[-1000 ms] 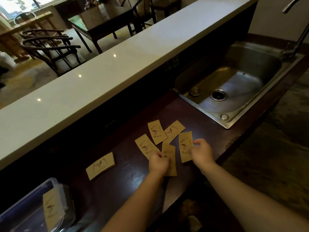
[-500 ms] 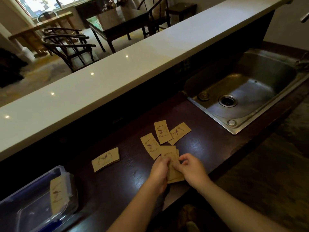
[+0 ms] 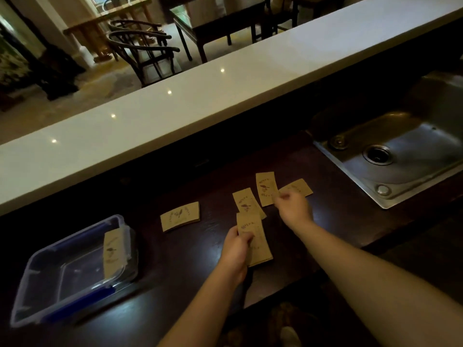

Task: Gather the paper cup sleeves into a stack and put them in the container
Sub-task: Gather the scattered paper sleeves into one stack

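Left hand — sleeves — dark counter

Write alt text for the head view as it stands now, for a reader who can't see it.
On a dark counter, the left hand holds a small stack of sleeves while the right hand reaches toward three loose sleeves. A separate sleeve pile lies left, beside a clear container; a steel sink sits right.

- The paper cup sleeves were kraft brown, each printed with a dark bird-and-sprig motif ringed by lettering.
- The container was clear plastic with blue clips along its edges.
- The counter was dark brown wood.
- The ledge was white, dotted with light reflections.
- The sink was grey steel.
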Demonstrator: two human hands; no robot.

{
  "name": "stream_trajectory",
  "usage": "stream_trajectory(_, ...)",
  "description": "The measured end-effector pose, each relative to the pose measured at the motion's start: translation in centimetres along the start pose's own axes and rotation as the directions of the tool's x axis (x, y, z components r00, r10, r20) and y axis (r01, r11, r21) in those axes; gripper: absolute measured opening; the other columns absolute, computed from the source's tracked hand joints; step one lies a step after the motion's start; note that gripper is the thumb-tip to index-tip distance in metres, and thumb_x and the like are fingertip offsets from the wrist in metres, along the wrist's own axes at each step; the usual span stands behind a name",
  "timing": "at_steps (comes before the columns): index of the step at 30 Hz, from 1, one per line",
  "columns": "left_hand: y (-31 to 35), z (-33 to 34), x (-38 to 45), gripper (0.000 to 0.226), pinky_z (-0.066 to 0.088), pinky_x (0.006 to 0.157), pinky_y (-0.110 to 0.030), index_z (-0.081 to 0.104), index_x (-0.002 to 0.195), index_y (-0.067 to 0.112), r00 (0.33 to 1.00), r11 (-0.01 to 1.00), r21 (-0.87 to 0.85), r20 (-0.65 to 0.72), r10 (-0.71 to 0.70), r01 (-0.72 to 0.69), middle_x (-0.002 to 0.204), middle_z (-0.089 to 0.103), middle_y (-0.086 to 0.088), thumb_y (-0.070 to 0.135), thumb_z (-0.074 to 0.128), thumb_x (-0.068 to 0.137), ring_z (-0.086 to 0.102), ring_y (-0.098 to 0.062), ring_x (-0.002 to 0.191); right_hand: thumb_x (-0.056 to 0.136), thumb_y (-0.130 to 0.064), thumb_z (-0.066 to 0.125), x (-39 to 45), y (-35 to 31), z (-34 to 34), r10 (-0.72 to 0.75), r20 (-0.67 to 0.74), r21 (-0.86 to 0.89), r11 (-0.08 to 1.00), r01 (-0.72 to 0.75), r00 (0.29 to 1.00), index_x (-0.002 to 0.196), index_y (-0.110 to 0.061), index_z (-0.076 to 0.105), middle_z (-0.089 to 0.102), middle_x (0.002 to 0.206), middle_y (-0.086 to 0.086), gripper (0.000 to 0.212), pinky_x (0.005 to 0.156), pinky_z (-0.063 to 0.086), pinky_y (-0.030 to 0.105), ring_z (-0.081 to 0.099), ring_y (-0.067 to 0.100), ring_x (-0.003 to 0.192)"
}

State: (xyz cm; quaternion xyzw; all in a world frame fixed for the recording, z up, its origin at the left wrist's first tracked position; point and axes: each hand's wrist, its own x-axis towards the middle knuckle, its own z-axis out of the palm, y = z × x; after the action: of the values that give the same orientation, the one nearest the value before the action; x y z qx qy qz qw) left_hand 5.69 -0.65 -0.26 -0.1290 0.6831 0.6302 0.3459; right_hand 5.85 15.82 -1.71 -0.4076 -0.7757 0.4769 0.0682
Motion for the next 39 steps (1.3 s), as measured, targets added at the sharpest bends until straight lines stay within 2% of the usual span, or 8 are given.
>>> stream_trajectory(6, 1.4, -1.9, -0.3, 0.024, 0.057, 0.085, -0.051, 0.059, 0.114, 0.016, 0.998, 0.992, -0.129, -0.054, -0.020, 0.013, 0.112, 0.069, -0.014, 0.011, 0.048, 0.094, 0.067, -0.032, 0.102, 0.081, -0.050, 0.065, 3.0, -1.8, 3.2, 0.012, 0.003, -0.331, 0.944, -0.010, 1.000, 0.113, -0.003, 0.060, 0.051, 0.124, 0.018, 0.057, 0.083, 0.046, 0.041, 0.050, 0.035, 0.113)
stream_trajectory(11, 1.9, -3.2, -0.4, 0.031, 0.055, 0.072, -0.042, 0.060, 0.120, 0.012, 0.992, 0.956, -0.287, -0.089, -0.086, 0.057, 0.113, 0.071, -0.015, 0.024, 0.051, 0.093, 0.067, -0.030, 0.099, 0.076, -0.037, 0.074, 3.4, -1.7, 4.5, 0.046, -0.070, -0.405, 0.912, -0.071, 0.996, 0.120, -0.004, 0.054, 0.048, 0.130, 0.020, 0.059, 0.088, 0.045, 0.047, 0.041, 0.038, 0.122)
stream_trajectory(16, 2.1, -3.7, 0.2, 0.040, 0.054, 0.080, -0.042, 0.067, 0.115, 0.016, 0.991, 0.930, -0.362, -0.085, -0.101, 0.063, 0.109, 0.074, -0.011, 0.043, 0.045, 0.096, 0.068, -0.028, 0.102, 0.083, -0.017, 0.069, 4.2, -1.4, 3.5, 0.094, -0.026, 0.014, 0.996, -0.093, 0.995, 0.083, -0.013, 0.061, 0.068, 0.099, 0.015, 0.009, 0.068, 0.046, 0.035, 0.060, 0.031, 0.089)
stream_trajectory(19, 2.3, -3.6, 0.9, 0.049, 0.050, 0.095, -0.047, 0.069, 0.116, 0.015, 0.992, 0.925, -0.376, -0.079, -0.094, 0.058, 0.115, 0.072, -0.012, 0.050, 0.041, 0.096, 0.066, -0.028, 0.108, 0.084, -0.017, 0.068, 2.7, -2.0, 2.1, 0.105, 0.127, 0.486, 0.860, -0.154, 0.986, 0.086, -0.014, 0.066, 0.070, 0.087, 0.006, 0.004, 0.055, 0.045, 0.028, 0.061, 0.015, 0.070)
stream_trajectory(22, 2.2, -3.1, 1.8, 0.058, 0.044, 0.104, -0.052, 0.067, 0.120, 0.014, 0.993, 0.929, -0.365, -0.074, -0.092, 0.059, 0.120, 0.070, -0.014, 0.056, 0.035, 0.095, 0.063, -0.030, 0.113, 0.084, -0.017, 0.068, 0.0, -2.0, 1.0, 0.074, 0.330, 0.636, 0.720, -0.280, 0.941, 0.091, -0.011, 0.068, 0.071, 0.073, 0.002, 0.009, 0.034, 0.031, 0.017, 0.046, 0.004, 0.042)
stream_trajectory(27, 2.2, -2.4, 2.8, 0.057, 0.054, 0.091, -0.049, 0.069, 0.115, 0.013, 0.997, 0.931, -0.358, -0.007, -0.079, 0.071, 0.112, 0.074, -0.016, 0.056, 0.038, 0.095, 0.069, -0.031, 0.104, 0.085, -0.017, 0.068, -4.7, -1.4, 1.4, 0.043, 0.455, 0.439, 0.858, -0.266, 0.889, 0.085, -0.010, 0.071, 0.070, 0.066, -0.002, 0.007, 0.041, 0.039, 0.018, 0.058, 0.011, 0.053)
stream_trajectory(31, 2.1, -2.1, 2.8, 0.027, 0.056, 0.086, -0.049, 0.056, 0.120, 0.007, 0.996, 0.981, -0.194, -0.081, -0.043, 0.026, 0.111, 0.070, -0.018, 0.014, 0.049, 0.095, 0.068, -0.035, 0.101, 0.083, -0.018, 0.070, -5.7, -1.1, 3.2, 0.016, 0.434, 0.355, 0.916, -0.188, 0.901, 0.076, -0.015, 0.071, 0.074, 0.071, 0.000, 0.008, 0.053, 0.049, 0.021, 0.068, 0.011, 0.065)
stream_trajectory(39, 2.5, -4.8, 3.1, 0.026, 0.054, 0.090, -0.052, 0.057, 0.121, 0.013, 0.985, 0.984, -0.179, -0.171, -0.024, -0.007, 0.114, 0.068, -0.015, 0.014, 0.047, 0.097, 0.065, -0.032, 0.103, 0.087, -0.044, 0.059, -2.5, -0.7, 6.2, -0.166, 0.093, -0.211, 0.960, 0.183, 0.982, 0.117, -0.010, 0.061, 0.059, 0.114, 0.010, 0.045, 0.078, 0.048, 0.035, 0.057, 0.025, 0.101)
